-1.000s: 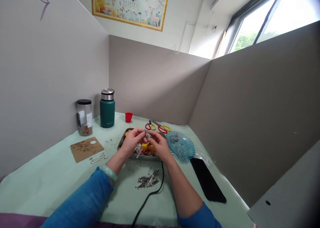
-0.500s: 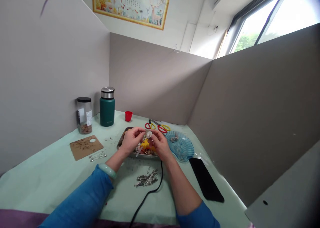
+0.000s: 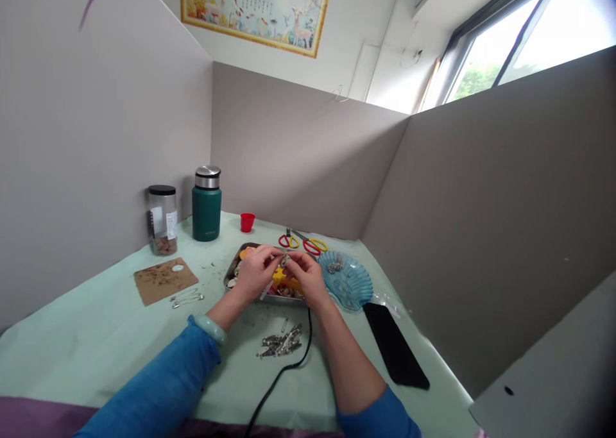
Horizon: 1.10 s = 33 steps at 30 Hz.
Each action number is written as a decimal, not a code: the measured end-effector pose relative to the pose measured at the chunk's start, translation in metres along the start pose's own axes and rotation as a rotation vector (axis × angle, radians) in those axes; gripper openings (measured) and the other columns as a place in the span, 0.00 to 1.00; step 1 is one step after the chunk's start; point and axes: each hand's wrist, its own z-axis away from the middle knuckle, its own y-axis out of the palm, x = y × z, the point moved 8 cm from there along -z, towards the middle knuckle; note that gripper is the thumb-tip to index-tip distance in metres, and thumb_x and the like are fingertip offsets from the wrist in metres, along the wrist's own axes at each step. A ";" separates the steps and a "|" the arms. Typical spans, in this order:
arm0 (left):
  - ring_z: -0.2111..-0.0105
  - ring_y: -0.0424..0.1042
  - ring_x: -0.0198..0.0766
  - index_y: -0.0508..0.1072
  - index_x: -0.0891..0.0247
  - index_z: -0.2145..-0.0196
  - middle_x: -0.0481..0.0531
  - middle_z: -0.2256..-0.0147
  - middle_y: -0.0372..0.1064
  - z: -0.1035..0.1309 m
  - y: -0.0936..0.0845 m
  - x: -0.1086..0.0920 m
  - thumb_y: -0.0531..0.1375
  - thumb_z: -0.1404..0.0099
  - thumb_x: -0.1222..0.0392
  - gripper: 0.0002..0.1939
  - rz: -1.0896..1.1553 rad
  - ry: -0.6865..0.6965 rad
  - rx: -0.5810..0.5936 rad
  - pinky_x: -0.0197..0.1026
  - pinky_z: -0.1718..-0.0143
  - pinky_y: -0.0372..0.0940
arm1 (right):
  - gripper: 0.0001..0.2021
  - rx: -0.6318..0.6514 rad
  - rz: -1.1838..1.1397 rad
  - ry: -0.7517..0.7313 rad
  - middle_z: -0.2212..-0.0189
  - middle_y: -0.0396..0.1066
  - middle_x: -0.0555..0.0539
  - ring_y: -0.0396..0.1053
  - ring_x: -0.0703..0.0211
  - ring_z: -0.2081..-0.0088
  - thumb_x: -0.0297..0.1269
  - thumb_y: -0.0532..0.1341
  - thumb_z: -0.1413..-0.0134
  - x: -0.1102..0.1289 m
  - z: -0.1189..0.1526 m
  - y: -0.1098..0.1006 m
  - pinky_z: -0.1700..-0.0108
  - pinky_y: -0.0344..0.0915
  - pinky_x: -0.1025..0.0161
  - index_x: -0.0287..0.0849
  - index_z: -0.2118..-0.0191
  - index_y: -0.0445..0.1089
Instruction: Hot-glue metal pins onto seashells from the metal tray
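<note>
My left hand (image 3: 257, 270) and my right hand (image 3: 308, 277) meet over a metal tray (image 3: 289, 299). Pinched between the fingertips of both is a small whitish-silver piece (image 3: 285, 260), partly hidden by the fingers. The tray holds many small colourful pieces. Below my hands, in the tray, lies a yellow thing (image 3: 279, 276) that looks like a glue gun, with a translucent stick (image 3: 265, 290) poking out toward me. On the table nearer to me is a pile of small silver metal clips or pins (image 3: 282, 344).
A black cord (image 3: 283, 372) runs from the tray to the front edge. Around it are a blue shell-shaped plate (image 3: 353, 284), a black flat strip (image 3: 397, 348), scissors (image 3: 312, 245), a red cup (image 3: 247, 222), a green flask (image 3: 206, 213), a jar (image 3: 163, 223), cardboard (image 3: 161, 284) and large safety pins (image 3: 187, 298).
The fingers have turned the small piece, so its round white face no longer shows. Both hands have drawn slightly closer together; the left wrist has shifted a little right.
</note>
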 end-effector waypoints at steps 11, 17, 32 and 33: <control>0.66 0.70 0.40 0.75 0.59 0.67 0.54 0.67 0.73 0.002 0.004 -0.002 0.55 0.38 0.60 0.08 -0.059 0.039 0.025 0.40 0.63 0.61 | 0.15 -0.023 -0.015 0.009 0.72 0.73 0.50 0.71 0.63 0.71 0.42 0.69 0.59 -0.002 0.001 -0.004 0.60 0.70 0.59 0.40 0.65 0.72; 0.76 0.67 0.35 0.74 0.61 0.69 0.50 0.73 0.71 -0.001 0.004 0.018 0.60 0.43 0.57 0.06 0.242 -0.218 -0.014 0.38 0.71 0.62 | 0.17 -0.016 -0.078 0.012 0.69 0.73 0.50 0.71 0.63 0.70 0.43 0.69 0.60 0.006 0.003 -0.001 0.60 0.72 0.58 0.41 0.63 0.71; 0.75 0.68 0.30 0.69 0.66 0.69 0.47 0.71 0.70 0.008 0.016 0.042 0.68 0.52 0.57 0.15 0.945 -0.606 -0.065 0.35 0.70 0.65 | 0.15 0.095 0.114 -0.168 0.62 0.71 0.48 0.69 0.60 0.62 0.38 0.65 0.53 0.018 0.005 0.013 0.55 0.65 0.61 0.44 0.57 0.69; 0.74 0.69 0.31 0.70 0.66 0.69 0.47 0.71 0.70 0.008 0.018 0.043 0.68 0.53 0.58 0.15 0.978 -0.624 -0.073 0.35 0.70 0.65 | 0.15 0.107 0.166 -0.206 0.61 0.70 0.48 0.68 0.60 0.62 0.38 0.64 0.52 0.023 0.007 0.015 0.55 0.65 0.62 0.44 0.57 0.69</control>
